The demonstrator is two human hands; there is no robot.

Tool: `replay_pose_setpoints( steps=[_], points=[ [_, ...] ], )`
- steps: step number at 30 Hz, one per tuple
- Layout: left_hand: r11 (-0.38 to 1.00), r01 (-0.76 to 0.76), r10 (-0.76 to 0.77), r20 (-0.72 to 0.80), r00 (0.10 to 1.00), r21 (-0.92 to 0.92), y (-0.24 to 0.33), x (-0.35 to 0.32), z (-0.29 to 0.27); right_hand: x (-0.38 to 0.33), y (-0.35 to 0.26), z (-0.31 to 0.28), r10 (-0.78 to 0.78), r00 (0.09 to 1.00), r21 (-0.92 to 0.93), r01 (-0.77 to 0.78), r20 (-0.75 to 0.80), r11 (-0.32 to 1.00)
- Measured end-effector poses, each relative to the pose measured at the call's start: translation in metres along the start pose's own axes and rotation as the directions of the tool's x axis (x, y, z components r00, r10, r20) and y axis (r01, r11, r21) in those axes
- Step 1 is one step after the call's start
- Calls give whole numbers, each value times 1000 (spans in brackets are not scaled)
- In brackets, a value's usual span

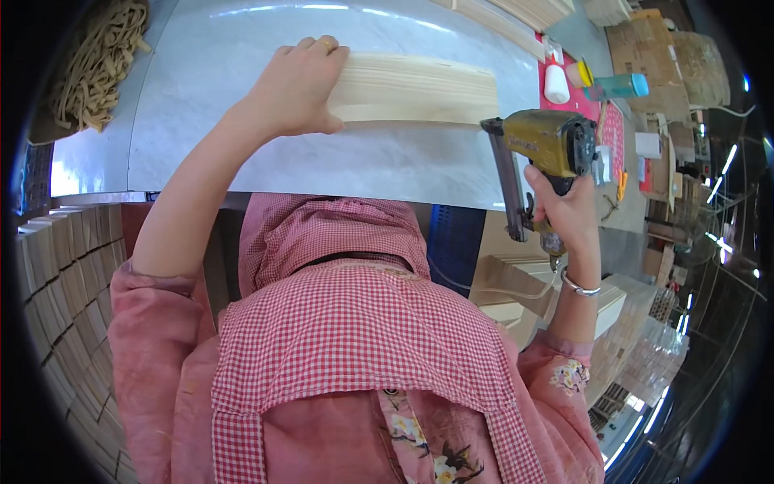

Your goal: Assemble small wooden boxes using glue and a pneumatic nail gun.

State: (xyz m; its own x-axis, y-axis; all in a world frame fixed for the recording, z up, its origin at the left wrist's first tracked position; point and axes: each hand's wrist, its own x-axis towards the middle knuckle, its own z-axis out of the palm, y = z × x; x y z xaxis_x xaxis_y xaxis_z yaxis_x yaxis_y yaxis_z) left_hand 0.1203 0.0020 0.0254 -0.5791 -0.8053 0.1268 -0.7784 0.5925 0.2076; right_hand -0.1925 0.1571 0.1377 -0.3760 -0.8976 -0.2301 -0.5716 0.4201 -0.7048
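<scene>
My left hand (pixel 297 87) presses on the left end of a pale wooden board piece (pixel 415 89) that lies on the grey metal worktop (pixel 242 153). My right hand (pixel 564 211) grips the handle of a yellow pneumatic nail gun (pixel 540 149). The gun's nose sits at the right end of the board, near its front edge. A silver bangle circles my right wrist.
A heap of tan bands (pixel 97 64) lies at the far left. Stacks of small wooden pieces (pixel 64 266) stand low on the left, and more wooden boxes (pixel 629 339) on the right. A white bottle (pixel 556 83), a teal bottle (pixel 625 85) and long wooden slats (pixel 516 20) sit beyond the gun.
</scene>
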Motion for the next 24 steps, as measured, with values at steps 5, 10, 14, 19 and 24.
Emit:
replay_pose_setpoints(
  steps=[5, 10, 14, 19, 24],
  points=[
    [999, -12, 9, -73, 997, -42, 10, 6, 12, 0, -13, 16, 12, 998, -47, -9, 61, 999],
    [995, -26, 13, -135, 991, -100, 9, 7, 21, 6, -19, 25, 21, 995, -59, -15, 98, 998],
    [992, -32, 11, -164, 986, -123, 8, 7, 23, 10, -17, 26, 34, 993, -62, -27, 114, 998],
    [964, -50, 42, -34, 999, -262, 12, 15, 11, 6, -27, 17, 75, 995, -63, -71, 73, 995],
    [940, -46, 13, -100, 995, -339, 4, 1, 14, 25, -44, 16, 76, 961, -300, 7, 265, 954]
  ],
)
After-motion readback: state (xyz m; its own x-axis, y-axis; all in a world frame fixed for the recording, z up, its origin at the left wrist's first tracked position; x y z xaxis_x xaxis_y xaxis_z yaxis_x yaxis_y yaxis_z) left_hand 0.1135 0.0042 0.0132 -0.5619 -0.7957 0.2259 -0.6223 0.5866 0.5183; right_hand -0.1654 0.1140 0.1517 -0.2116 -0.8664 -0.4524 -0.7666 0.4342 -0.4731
